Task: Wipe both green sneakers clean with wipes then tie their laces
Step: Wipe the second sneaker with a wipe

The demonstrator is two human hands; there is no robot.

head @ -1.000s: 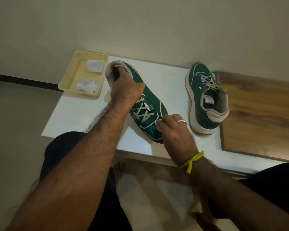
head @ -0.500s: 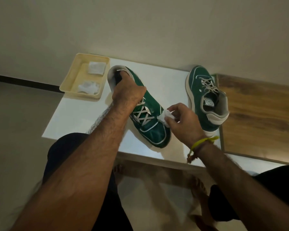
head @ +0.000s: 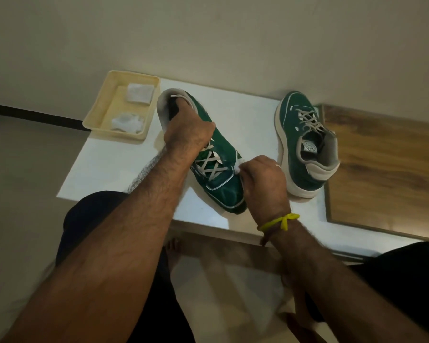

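Note:
A green sneaker with grey laces lies tilted on the white table, toe toward me. My left hand grips it at the collar, fingers reaching into the opening. My right hand pinches a white wipe against the sneaker's right side near the laces. The second green sneaker stands upright to the right, laces loose, untouched.
A cream tray at the table's back left holds two white wipes. A wooden board lies at the right. The wall runs close behind the table. My knees sit below the table's front edge.
My right hand lifted off the toe with the wipe, then came back down against the sneaker's right side near the laces. The left hand kept its grip on the collar.

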